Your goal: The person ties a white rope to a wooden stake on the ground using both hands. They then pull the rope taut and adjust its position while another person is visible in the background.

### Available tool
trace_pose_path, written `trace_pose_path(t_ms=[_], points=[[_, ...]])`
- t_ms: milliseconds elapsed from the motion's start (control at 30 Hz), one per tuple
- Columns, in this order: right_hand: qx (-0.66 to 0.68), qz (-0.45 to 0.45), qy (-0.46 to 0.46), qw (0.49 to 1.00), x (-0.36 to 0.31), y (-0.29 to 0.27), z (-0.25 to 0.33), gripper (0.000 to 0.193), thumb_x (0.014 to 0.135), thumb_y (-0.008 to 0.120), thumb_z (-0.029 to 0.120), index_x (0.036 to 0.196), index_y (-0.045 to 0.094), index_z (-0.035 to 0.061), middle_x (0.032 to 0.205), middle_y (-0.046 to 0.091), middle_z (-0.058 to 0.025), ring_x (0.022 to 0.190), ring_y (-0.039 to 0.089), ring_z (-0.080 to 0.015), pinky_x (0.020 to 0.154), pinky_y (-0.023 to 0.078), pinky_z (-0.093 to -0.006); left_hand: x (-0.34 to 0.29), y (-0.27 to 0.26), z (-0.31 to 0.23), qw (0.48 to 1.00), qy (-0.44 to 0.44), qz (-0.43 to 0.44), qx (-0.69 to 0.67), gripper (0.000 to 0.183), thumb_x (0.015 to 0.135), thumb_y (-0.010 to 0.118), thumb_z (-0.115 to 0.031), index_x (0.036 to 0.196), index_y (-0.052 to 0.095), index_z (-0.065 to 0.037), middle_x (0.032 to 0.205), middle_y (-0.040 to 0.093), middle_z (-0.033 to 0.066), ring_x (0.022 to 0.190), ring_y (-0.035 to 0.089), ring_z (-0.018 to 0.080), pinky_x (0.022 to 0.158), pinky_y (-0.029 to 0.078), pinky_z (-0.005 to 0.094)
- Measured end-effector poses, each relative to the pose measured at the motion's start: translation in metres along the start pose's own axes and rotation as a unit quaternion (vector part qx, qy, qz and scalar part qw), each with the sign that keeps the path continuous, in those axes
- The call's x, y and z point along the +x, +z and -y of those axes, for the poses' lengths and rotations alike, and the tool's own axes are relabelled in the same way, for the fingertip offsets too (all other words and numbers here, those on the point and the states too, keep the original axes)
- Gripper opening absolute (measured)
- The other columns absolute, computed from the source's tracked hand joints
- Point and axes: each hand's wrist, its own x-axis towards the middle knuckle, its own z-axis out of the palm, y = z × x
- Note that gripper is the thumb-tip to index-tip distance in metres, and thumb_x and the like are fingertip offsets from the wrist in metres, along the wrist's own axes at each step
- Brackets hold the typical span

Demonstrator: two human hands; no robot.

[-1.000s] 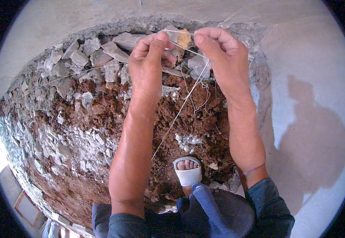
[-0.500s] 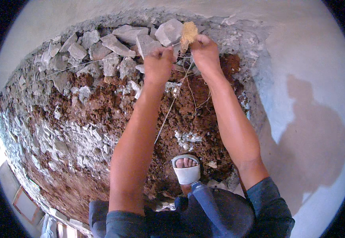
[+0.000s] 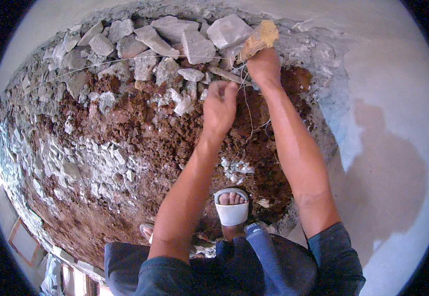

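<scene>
My right hand [image 3: 265,69] grips a wooden stake [image 3: 261,40] with a rough, frayed yellow top, tilted among the stones. A thin white string [image 3: 125,59] runs from the left, over the stones, to this stake. Loops and loose ends of string [image 3: 250,116] hang below it over the brown soil. Just below and left of the stake is my left hand [image 3: 219,106], its fingers curled together, slightly blurred. String reaches its thumb side and appears pinched there, though the fingertips partly hide it.
Broken grey stones [image 3: 197,48] are piled along the far wall. Brown soil [image 3: 140,118] with pale rubble covers the ground. A pale plastered wall [image 3: 387,138] rises at the right. My sandalled foot [image 3: 232,207] stands on the soil between my arms.
My left hand has come down and right, away from the string line over the stones. The stake now leans further right in my right hand. My view has shifted slightly.
</scene>
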Motion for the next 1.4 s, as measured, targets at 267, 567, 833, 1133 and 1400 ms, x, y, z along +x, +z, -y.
trace_pose_path(t_ms=[267, 567, 833, 1133, 1400], points=[[-0.015, -0.004, 0.008, 1.0, -0.032, -0.009, -0.015, 0.029, 0.085, 0.058, 0.03, 0.094, 0.066, 0.0035, 0.096, 0.066, -0.0202, 0.091, 0.062, -0.0398, 0.082, 0.048, -0.0443, -0.089, -0.025, -0.005, 0.994, 0.026, 0.064, 0.089, 0.028, 0.089, 0.058, -0.026, 0.099, 0.062, 0.0, 0.085, 0.065, 0.0215, 0.078, 0.065, 0.0353, 0.071, 0.05, 0.04], [-0.012, -0.004, 0.0, 1.0, -0.069, -0.012, 0.004, 0.036, 0.087, 0.06, 0.033, 0.096, 0.066, -0.0014, 0.085, 0.067, -0.0191, 0.078, 0.064, -0.0315, 0.075, 0.048, -0.0372, -0.122, -0.048, 0.008, 0.988, -0.006, 0.064, 0.139, 0.03, 0.093, 0.053, -0.026, 0.101, 0.064, 0.0, 0.098, 0.066, 0.0206, 0.091, 0.064, 0.036, 0.08, 0.05, 0.0387], [-0.112, 0.088, 0.033, 0.989, -0.088, -0.015, 0.027, 0.043, 0.083, 0.055, 0.045, 0.085, 0.067, 0.0042, 0.082, 0.066, -0.0205, 0.08, 0.063, -0.0397, 0.075, 0.048, -0.0462, -0.133, -0.051, 0.023, 0.985, 0.109, 0.027, 0.132, 0.018, 0.089, 0.056, -0.023, 0.098, 0.064, -0.009, 0.076, 0.064, 0.0204, 0.068, 0.062, 0.0395, 0.061, 0.05, 0.0482], [-0.088, 0.008, 0.011, 0.996, -0.07, -0.006, 0.028, 0.037, 0.081, 0.059, 0.042, 0.085, 0.068, 0.0066, 0.085, 0.067, -0.0196, 0.082, 0.063, -0.0385, 0.075, 0.049, -0.0452, -0.166, -0.056, 0.045, 0.975, 0.105, 0.072, 0.182, 0.016, 0.087, 0.056, -0.018, 0.101, 0.062, -0.012, 0.073, 0.064, 0.0183, 0.063, 0.063, 0.0377, 0.056, 0.05, 0.047], [-0.092, 0.005, 0.014, 0.996, -0.07, -0.002, 0.022, 0.031, 0.08, 0.057, 0.033, 0.087, 0.068, 0.0046, 0.091, 0.067, -0.0198, 0.087, 0.063, -0.0379, 0.077, 0.049, -0.0457, -0.161, -0.063, 0.057, 0.965, 0.061, 0.09, 0.239, 0.02, 0.087, 0.056, -0.018, 0.106, 0.062, -0.012, 0.082, 0.065, 0.0171, 0.069, 0.063, 0.0367, 0.06, 0.051, 0.0469]])
